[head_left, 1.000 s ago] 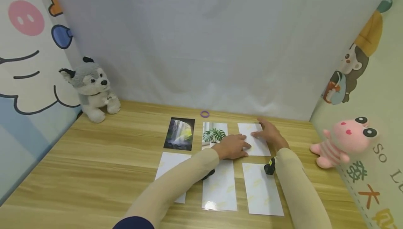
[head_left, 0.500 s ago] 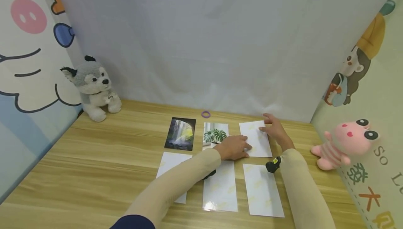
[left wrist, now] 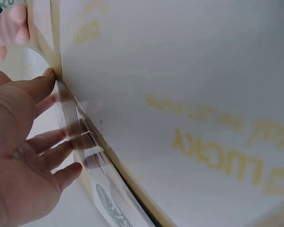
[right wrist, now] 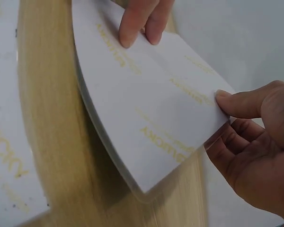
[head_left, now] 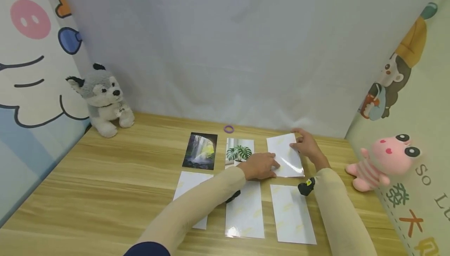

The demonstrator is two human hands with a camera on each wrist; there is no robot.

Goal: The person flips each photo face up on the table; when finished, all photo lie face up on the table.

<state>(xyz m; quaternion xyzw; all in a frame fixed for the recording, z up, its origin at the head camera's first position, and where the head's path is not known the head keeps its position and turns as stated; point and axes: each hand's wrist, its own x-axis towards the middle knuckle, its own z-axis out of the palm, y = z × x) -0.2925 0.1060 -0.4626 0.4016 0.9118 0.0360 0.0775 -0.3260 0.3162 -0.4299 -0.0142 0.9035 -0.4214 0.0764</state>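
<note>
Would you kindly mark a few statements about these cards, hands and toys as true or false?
1. The right hand pinches the white card at the right of the far row, near a corner. True.
2. The left hand has its fingers on that same card. True.
3. The waterfall picture is in the middle of the far row. False: the plant picture is; the waterfall picture lies at the left.
4. A purple ring lies between the plant picture and the curtain. True.
5. The husky plush sits at the right. False: the husky plush sits at the left; the pink frog plush is at the right.
</note>
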